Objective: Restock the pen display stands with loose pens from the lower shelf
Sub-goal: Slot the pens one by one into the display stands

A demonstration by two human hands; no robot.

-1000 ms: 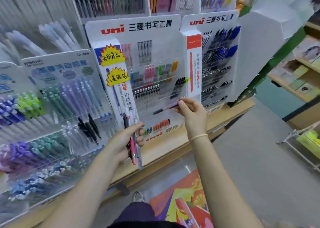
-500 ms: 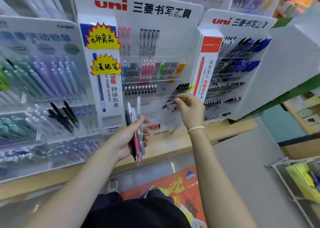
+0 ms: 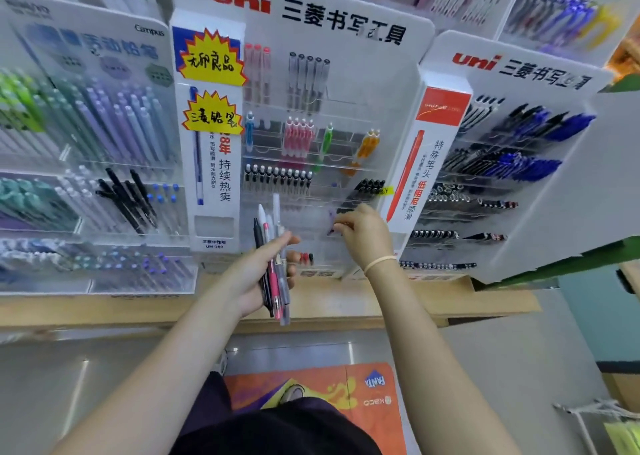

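Observation:
My left hand (image 3: pixel 258 274) grips a bundle of several loose pens (image 3: pixel 273 264), black, pink and clear, held upright in front of the middle uni display stand (image 3: pixel 381 84). My right hand (image 3: pixel 363 234) pinches a purple pen (image 3: pixel 331 224) and holds it against a clear acrylic tier low on that stand, just below a row of black pens (image 3: pixel 367 188). Most of the purple pen is blurred behind the acrylic.
A Campus pencil stand (image 3: pixel 104 149) is at the left and a second uni stand (image 3: pixel 512 163) with blue and black pens at the right. All rest on a wooden shelf (image 3: pixel 415 302). An orange floor mat (image 3: pixel 353 395) lies below.
My right hand has carried the purple pen forward and down into the lower tier of the middle stand. The view has moved closer; my left hand keeps its bundle.

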